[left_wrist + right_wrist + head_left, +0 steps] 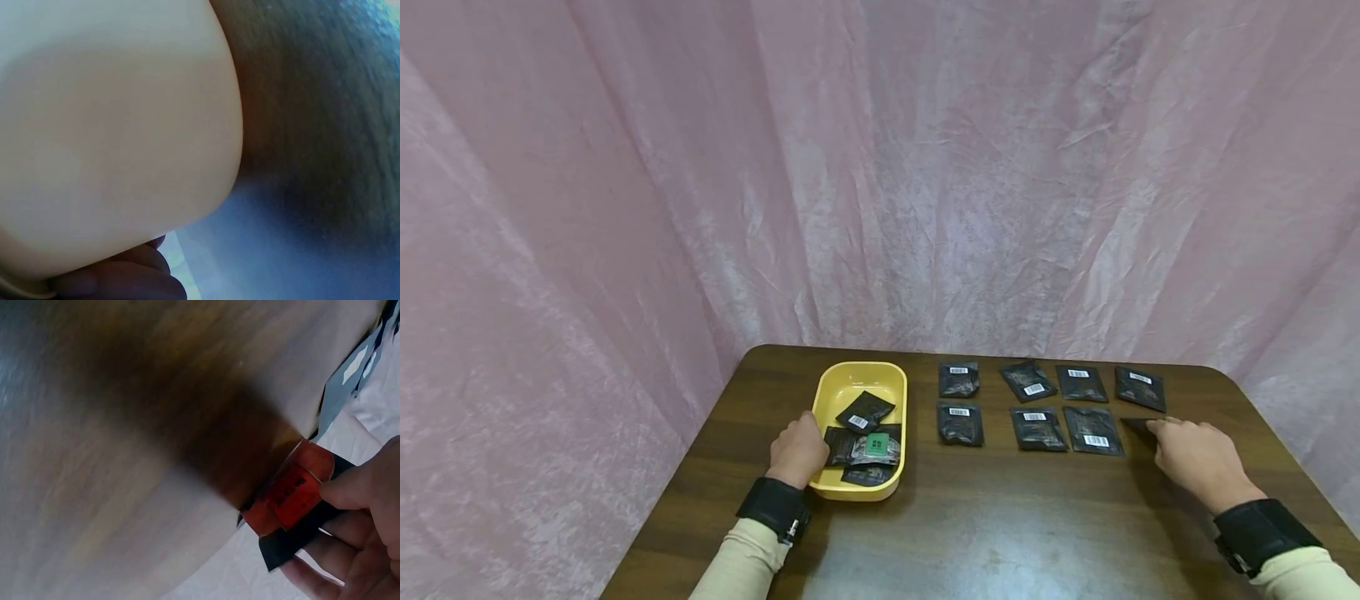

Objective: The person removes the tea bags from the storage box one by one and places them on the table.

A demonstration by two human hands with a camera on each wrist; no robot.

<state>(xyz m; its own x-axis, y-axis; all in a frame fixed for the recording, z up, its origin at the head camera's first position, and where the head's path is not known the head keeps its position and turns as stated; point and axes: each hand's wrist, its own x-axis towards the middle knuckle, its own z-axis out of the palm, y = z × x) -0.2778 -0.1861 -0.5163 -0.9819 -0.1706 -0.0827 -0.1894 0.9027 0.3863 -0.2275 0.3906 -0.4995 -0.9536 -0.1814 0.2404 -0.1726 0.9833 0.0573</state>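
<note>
My left hand (pixel 798 450) grips the left side of a yellow plastic tray (pixel 897 383), fingers at its rim. The left wrist view is mostly the tray's pale outer wall (pixel 125 137), with some dark fingers (pixel 131 281) below it. Inside the tray lie several black packets, one bearing a green label (pixel 877 443). At the right, my right hand (pixel 1204 458) pinches a small black packet (pixel 1138 425) close over the table. In the right wrist view, thumb and fingers hold this packet by one edge, and its red label (pixel 294 499) shows.
Black packets with white barcode labels lie in two rows, such as one packet (pixel 958 379) at the upper left and another (pixel 1093 431) in the lower row. They rest on a brown wooden table (pixel 1000 525). A pink curtain (pixel 925 208) hangs behind it.
</note>
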